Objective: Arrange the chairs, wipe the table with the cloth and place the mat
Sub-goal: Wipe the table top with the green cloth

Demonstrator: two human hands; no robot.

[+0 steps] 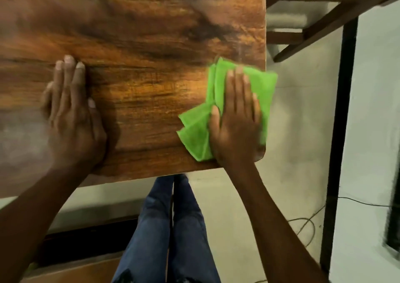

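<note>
A bright green cloth (197, 131) lies crumpled on the near right corner of the wooden table (140, 44). My right hand (236, 118) presses flat on top of the cloth, fingers together and pointing away from me. One edge of the cloth hangs slightly past the table's right side. My left hand (71, 113) rests flat on the tabletop to the left, fingers extended, holding nothing. A wooden chair (313, 22) with a pale seat stands beyond the table's right edge at the upper right. No mat is in view.
My legs in blue jeans (171, 228) stand just below the table's near edge. A dark vertical post (339, 131) rises at the right, with a thin cable (307, 224) on the grey floor beside it. A brown box edge shows at the bottom left.
</note>
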